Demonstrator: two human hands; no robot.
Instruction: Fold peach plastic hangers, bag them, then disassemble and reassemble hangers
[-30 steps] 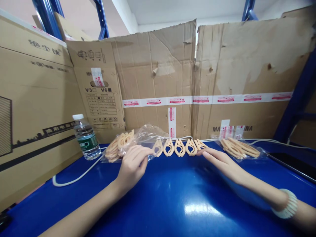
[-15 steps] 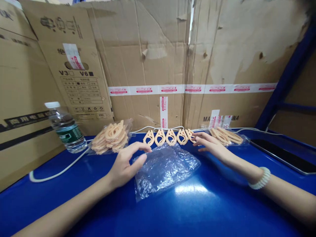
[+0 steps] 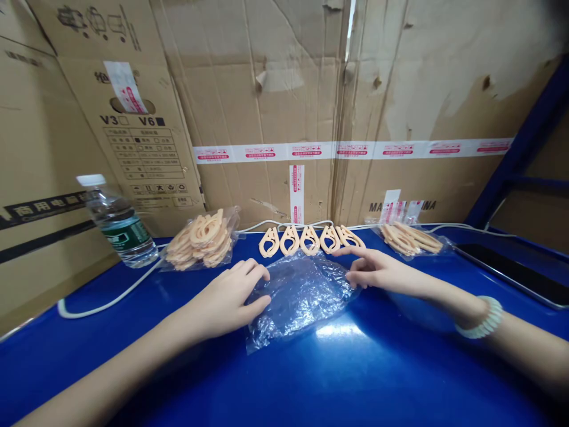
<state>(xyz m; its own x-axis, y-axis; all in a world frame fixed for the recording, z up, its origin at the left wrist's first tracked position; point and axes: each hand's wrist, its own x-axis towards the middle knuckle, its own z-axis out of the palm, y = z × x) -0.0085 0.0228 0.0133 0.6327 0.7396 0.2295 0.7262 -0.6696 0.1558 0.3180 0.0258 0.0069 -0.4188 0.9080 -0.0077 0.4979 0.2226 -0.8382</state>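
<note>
At frame centre we see the left hand [image 3: 226, 298], its grip parted and empty, beside the clear bag [image 3: 302, 292], but cannot tell whether the right hand [image 3: 386, 271], its grip curled, holds it.

Work surface: glossy blue tabletop [image 3: 284, 391], with a bright patch of reflected light [image 3: 340, 331] near its middle. Backdrop: two upright brown cardboard panels, left [image 3: 213, 101] and right [image 3: 427, 89], creased and scuffed; a narrow pale gap [image 3: 350, 29] separates them at the top. White tape with red print [image 3: 262, 152] crosses both horizontally. Left side: printed carton [image 3: 31, 154], angled inward, a panel marked "V3" and "V6" adjoining. Right side: slanting blue frame post [image 3: 528, 145] with a crossbar.
</note>
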